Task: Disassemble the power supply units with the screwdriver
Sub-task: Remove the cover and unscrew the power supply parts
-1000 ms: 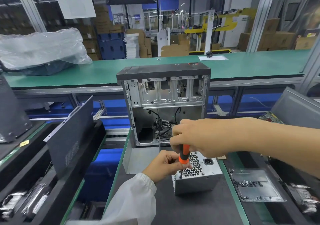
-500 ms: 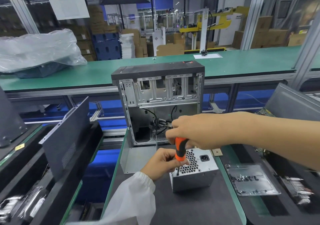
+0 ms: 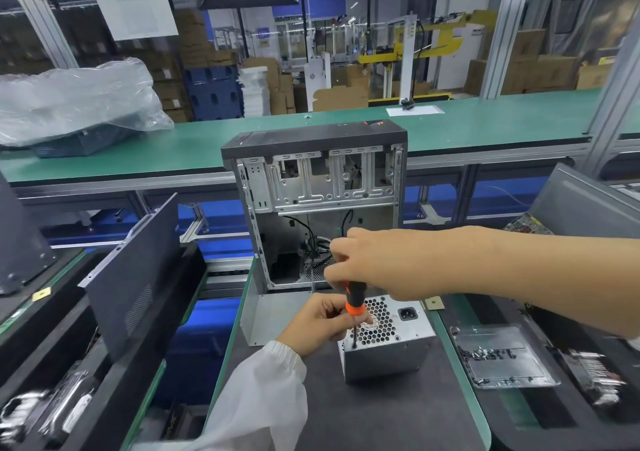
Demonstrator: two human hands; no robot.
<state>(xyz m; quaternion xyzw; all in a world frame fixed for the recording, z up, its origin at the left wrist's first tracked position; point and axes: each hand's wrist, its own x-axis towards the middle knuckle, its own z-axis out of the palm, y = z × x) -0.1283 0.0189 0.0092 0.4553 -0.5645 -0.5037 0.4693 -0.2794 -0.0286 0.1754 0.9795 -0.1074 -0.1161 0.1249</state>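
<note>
A silver power supply unit [image 3: 388, 353] with a honeycomb grille and a black socket stands on the dark mat in front of me. My right hand [image 3: 377, 263] grips the black and orange screwdriver [image 3: 354, 300] from above, held upright, its tip on the unit's near left top corner. My left hand [image 3: 320, 322] holds the unit's left side, thumb on the grille beside the shaft.
An opened computer case [image 3: 318, 204] stands just behind the unit. A clear tray [image 3: 502, 357] with several screws lies to the right. Dark side panels [image 3: 135, 287] lean in bins at left. A grey panel [image 3: 585, 204] leans at right. A green conveyor [image 3: 173, 145] runs behind.
The view has shifted slightly. Both hands stay at the unit with the screwdriver upright on the same corner; no clear movement of the unit.
</note>
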